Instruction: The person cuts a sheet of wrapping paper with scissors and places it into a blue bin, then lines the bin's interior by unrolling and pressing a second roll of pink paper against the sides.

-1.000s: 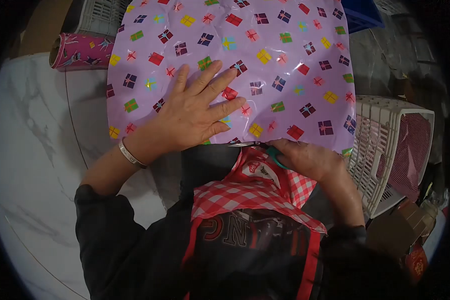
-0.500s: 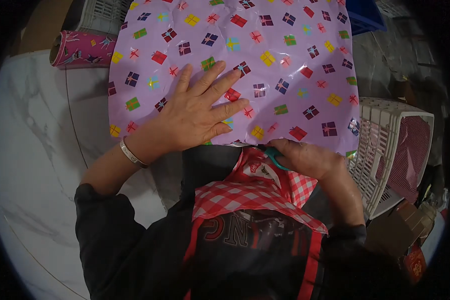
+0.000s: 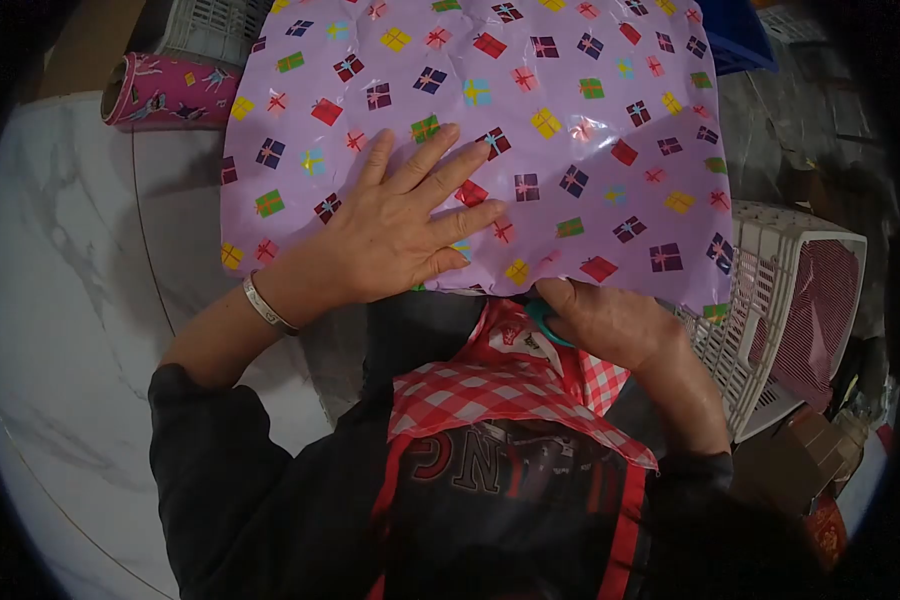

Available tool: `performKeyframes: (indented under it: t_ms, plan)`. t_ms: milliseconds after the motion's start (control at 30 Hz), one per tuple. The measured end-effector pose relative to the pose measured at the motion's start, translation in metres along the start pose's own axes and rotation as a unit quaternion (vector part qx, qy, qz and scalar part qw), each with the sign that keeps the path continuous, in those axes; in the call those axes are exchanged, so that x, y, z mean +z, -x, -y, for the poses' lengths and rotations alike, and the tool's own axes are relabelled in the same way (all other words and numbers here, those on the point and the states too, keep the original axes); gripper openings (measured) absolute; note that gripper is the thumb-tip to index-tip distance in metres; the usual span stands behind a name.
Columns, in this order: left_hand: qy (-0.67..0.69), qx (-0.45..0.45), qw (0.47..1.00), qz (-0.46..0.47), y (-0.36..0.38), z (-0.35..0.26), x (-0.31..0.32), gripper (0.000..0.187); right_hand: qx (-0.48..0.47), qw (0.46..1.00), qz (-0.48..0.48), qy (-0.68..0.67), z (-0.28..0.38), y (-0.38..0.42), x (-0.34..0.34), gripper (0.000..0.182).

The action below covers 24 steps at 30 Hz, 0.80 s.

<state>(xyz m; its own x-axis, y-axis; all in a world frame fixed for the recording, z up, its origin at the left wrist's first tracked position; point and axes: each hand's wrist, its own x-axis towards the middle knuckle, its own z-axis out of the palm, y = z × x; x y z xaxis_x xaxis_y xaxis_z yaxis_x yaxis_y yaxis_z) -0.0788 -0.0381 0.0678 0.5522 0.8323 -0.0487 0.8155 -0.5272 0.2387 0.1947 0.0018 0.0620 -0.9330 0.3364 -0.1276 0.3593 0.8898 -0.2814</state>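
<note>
A glossy purple sheet (image 3: 530,90) printed with small colourful gift boxes spreads in front of me, its near edge close to my body. My left hand (image 3: 395,220) lies flat on it, fingers spread, left of the middle. At the near edge, my right hand (image 3: 615,322) is closed around scissors, with the thumb on top at the sheet's rim. Only the teal handle (image 3: 542,318) of the scissors shows; their blades are hidden by the sheet and the hand.
White marble-look surface (image 3: 50,300) fills the left side. On it, beyond the sheet's left edge, lies a pink patterned roll (image 3: 175,92). A white plastic basket (image 3: 760,330) with red striped material stands at right, near cardboard (image 3: 800,450). A blue crate (image 3: 735,35) sits at the back right.
The sheet has moved slightly to the right. My right hand has shifted a little left with the scissors, while my left hand stays flat on the sheet.
</note>
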Motion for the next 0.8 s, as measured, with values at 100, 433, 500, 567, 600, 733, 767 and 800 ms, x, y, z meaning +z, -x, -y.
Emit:
performKeyframes:
  t_ms: [100, 433, 500, 567, 600, 733, 767, 800]
  plan:
    - [0.001, 0.001, 1.000, -0.001, -0.001, 0.000, 0.002, 0.054, -0.007, 0.998, -0.039, 0.054, 0.001, 0.001, -0.002, 0.047]
    - [-0.005, -0.003, 1.000, 0.018, -0.002, -0.001, 0.000, 0.054, -0.017, 0.998, -0.040, 0.034, 0.004, -0.003, 0.004, 0.045]
    - [0.001, -0.004, 1.000, 0.020, -0.003, -0.002, -0.001, 0.055, -0.022, 0.998, -0.045, 0.031, 0.005, -0.001, 0.003, 0.044]
    - [0.008, -0.005, 1.000, 0.022, -0.003, -0.002, -0.001, 0.055, -0.025, 0.994, -0.087, 0.068, 0.007, 0.000, 0.001, 0.046]
    - [0.013, -0.006, 1.000, 0.025, -0.004, -0.001, -0.001, 0.056, -0.025, 0.994, -0.086, 0.067, 0.007, 0.001, -0.002, 0.046]
    - [0.033, -0.012, 0.999, 0.027, -0.004, -0.004, 0.000, 0.059, -0.020, 0.983, -0.134, 0.127, 0.003, 0.008, 0.001, 0.036]
    - [0.033, -0.011, 0.999, 0.027, -0.005, -0.005, 0.000, 0.059, -0.020, 0.978, -0.155, 0.141, 0.002, 0.010, 0.003, 0.034]
    - [0.032, -0.013, 0.999, 0.026, -0.006, -0.005, 0.000, 0.059, -0.020, 0.972, -0.176, 0.155, 0.002, 0.011, 0.005, 0.032]
